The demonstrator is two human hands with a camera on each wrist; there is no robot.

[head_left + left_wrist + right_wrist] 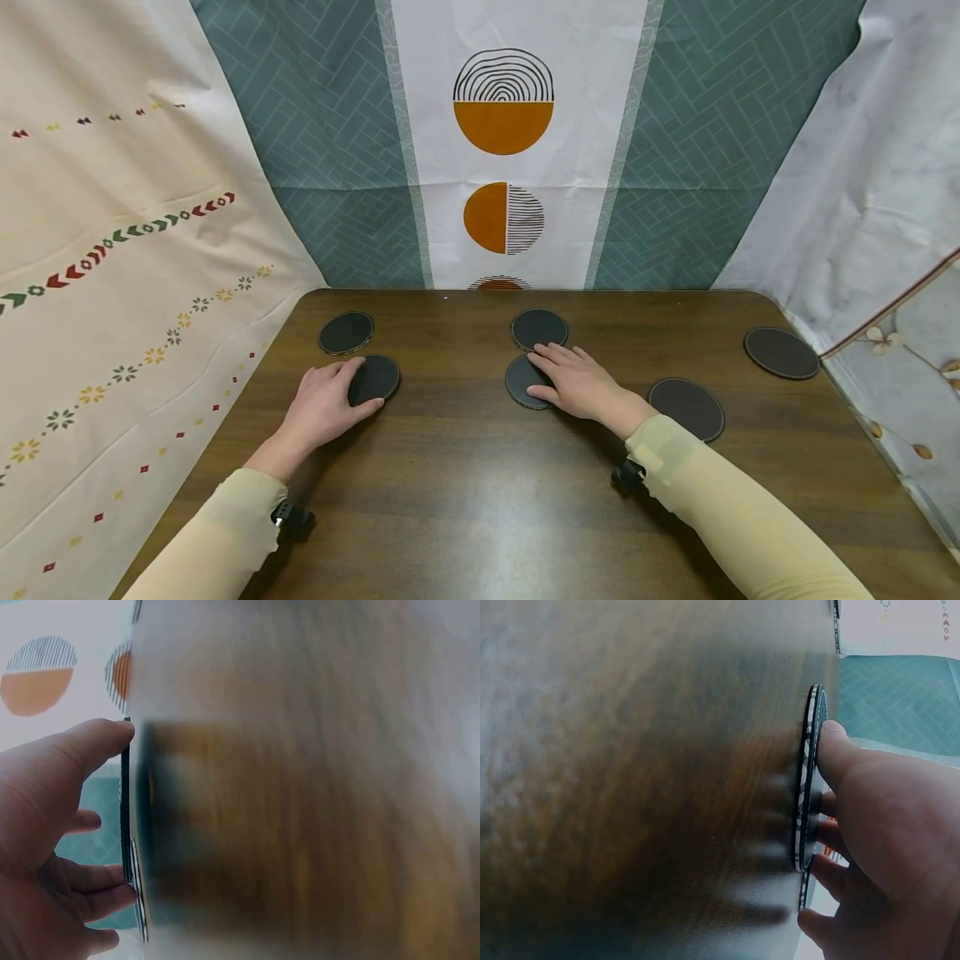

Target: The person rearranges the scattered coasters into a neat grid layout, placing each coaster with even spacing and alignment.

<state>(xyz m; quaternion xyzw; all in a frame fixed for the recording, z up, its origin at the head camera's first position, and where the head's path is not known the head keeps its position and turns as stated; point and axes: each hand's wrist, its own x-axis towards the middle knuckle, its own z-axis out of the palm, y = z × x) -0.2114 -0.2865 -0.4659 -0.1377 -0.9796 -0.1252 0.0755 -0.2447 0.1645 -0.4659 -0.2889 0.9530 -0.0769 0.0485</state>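
Note:
My left hand [326, 402] spans a round black coaster [375, 380] on the left of the table, thumb at its near edge and fingers at its far edge. In the left wrist view that coaster [125, 802] shows edge-on, pinched between thumb and fingers, with its dark reflection a little apart from it. My right hand [573, 382] lies over another coaster [522, 385] near the middle, fingers extended. From the right wrist, the thumb rests on this coaster's face [821, 709], and its patterned rim [804, 780] sits close to the tabletop.
Behind the left hand lies one coaster [346, 332], and another [539, 327] adjoins the right hand's fingertips. Two more lie to the right: one coaster [686, 408] beside the right forearm, one [782, 352] by the table's edge. Patterned cloth [322, 150] hangs around the brown table [450, 483].

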